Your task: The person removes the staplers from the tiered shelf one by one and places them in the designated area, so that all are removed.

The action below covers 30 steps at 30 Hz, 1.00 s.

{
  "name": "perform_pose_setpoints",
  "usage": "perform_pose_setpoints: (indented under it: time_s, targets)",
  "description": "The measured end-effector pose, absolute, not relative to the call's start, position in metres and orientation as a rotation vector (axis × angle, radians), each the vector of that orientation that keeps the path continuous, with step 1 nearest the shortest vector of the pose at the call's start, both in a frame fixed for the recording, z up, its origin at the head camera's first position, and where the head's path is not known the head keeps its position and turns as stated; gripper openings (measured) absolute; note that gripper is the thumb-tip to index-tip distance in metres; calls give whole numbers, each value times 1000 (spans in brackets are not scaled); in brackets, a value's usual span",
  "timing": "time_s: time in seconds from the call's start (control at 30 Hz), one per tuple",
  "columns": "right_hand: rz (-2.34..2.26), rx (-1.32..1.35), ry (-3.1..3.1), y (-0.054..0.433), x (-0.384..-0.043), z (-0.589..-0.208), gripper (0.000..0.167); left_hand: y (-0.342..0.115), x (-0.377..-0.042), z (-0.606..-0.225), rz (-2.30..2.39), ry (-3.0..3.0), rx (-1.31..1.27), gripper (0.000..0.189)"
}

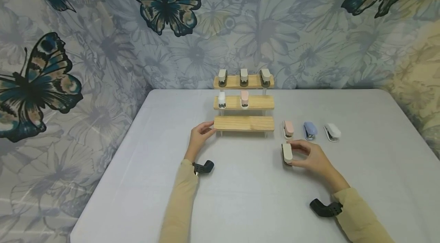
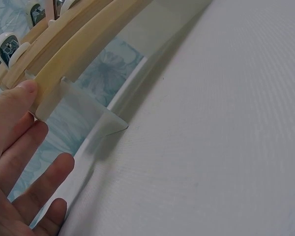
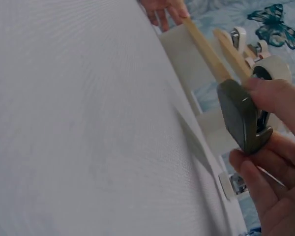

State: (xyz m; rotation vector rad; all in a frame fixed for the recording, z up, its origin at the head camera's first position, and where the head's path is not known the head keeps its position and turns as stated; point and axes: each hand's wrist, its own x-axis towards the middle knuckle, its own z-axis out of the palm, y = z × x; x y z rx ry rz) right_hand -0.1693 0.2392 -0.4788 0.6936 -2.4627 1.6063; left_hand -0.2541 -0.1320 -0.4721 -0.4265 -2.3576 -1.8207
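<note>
Cream stapler (image 1: 287,152), on which we observe a rounded top and dark olive base (image 3: 234,116), is pinched by the right hand (image 1: 312,156), while the left hand (image 1: 199,136) pinches the lowest wooden shelf (image 1: 244,123).

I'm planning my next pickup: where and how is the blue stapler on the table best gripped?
Probably pinch the blue stapler across its long sides, near the middle, coming from above. It sits base down, cover up, longer than wide, and gaps to the pink stapler and white stapler beside it leave finger room. The right hand holds the cream stapler.
</note>
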Motion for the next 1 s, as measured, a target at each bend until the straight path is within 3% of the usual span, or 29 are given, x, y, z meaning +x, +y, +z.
perform_pose_setpoints:
  time_s: [0.23, 0.47, 1.0]
  targets:
    - [1363, 705, -2566, 226, -157, -455, 54, -133, -254, -473, -1812, -2357, -426, 30]
    - [1331, 711, -2576, 226, -156, -456, 54, -133, -255, -473, -1809, -2360, -429, 31]
    - [1259, 672, -2665, 247, -165, -489, 56, -136, -269, -500, -1821, -2342, -376, 33]
